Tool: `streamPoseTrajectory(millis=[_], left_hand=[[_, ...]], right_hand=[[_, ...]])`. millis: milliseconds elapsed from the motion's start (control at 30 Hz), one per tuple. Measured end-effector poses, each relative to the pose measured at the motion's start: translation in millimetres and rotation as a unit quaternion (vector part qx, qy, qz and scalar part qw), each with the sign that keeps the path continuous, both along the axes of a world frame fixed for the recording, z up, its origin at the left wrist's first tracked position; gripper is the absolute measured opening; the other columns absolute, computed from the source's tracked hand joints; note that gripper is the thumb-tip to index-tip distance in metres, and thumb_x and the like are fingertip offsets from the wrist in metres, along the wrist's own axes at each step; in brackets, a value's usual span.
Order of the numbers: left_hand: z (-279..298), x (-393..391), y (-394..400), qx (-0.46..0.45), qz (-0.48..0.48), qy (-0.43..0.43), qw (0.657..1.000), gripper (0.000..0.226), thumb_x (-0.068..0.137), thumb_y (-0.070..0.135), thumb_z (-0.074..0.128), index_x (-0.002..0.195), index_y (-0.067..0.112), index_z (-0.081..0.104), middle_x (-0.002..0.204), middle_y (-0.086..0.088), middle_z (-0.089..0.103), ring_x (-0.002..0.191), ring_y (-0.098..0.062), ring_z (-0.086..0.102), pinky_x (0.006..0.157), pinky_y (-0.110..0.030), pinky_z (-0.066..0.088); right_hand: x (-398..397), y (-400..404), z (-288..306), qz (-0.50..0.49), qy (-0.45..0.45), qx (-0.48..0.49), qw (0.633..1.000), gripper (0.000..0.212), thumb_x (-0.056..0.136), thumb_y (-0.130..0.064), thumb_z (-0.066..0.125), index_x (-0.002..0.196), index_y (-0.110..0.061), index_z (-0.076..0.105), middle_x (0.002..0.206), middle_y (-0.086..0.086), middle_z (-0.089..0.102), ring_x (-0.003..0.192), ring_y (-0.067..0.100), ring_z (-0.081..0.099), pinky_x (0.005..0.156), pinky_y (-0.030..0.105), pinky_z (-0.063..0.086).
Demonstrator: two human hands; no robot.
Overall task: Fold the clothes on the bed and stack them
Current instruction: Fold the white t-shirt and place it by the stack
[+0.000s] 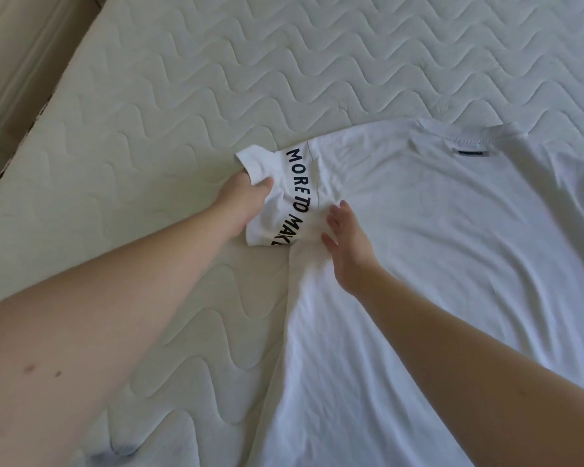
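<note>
We looked down on a white T-shirt (435, 264) lying spread on the bed (182, 79), over its near right part, with its collar (466, 136) at the far end and its hem running off the near edge of our view, so that its long axis ran from near to far, leaning a little to the right as it went away from us. A small dark label (471, 152) sat just below the collar. The shirt's left sleeve (277, 197) pointed off to the left, bunched and twisted, with dark printed letters reading "MORE TO MAKE" along it. Our left hand (246, 200) had its fingers curled round the sleeve's cuff end, gripping it. Our right hand (348, 244) lay relaxed with fingers straight, resting on the cloth just beside the sleeve seam and holding nothing. The quilted wavy bed cover showed bare to the left and beyond the shirt. Past the bed's left edge stood a beige panelled surface (21, 55); what it belonged to we could not tell.
</note>
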State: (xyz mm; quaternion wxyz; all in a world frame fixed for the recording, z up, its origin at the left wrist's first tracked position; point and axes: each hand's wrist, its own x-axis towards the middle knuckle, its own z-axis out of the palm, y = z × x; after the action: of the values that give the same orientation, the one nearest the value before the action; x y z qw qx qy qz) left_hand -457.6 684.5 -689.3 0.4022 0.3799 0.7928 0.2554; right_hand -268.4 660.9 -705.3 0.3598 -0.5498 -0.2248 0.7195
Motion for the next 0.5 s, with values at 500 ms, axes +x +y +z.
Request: streamPoseTrajectory(millis=[500], left_hand=[[95.0,207.0,20.8,0.195,-0.283,0.065,0.937,0.042,0.096,0.020,0.047,0.136,0.033,0.052,0.095,0.004,0.070,0.082,-0.014,0.062,0.073,-0.025,0.049]], right_hand=[[132.8,42.5,62.5,-0.043,0.144,-0.041,0.988,0.066,0.097,-0.066,0.022,0.134,-0.024,0.057,0.135,0.007,0.061,0.123,0.027,0.059,0.097,0.044,0.047]])
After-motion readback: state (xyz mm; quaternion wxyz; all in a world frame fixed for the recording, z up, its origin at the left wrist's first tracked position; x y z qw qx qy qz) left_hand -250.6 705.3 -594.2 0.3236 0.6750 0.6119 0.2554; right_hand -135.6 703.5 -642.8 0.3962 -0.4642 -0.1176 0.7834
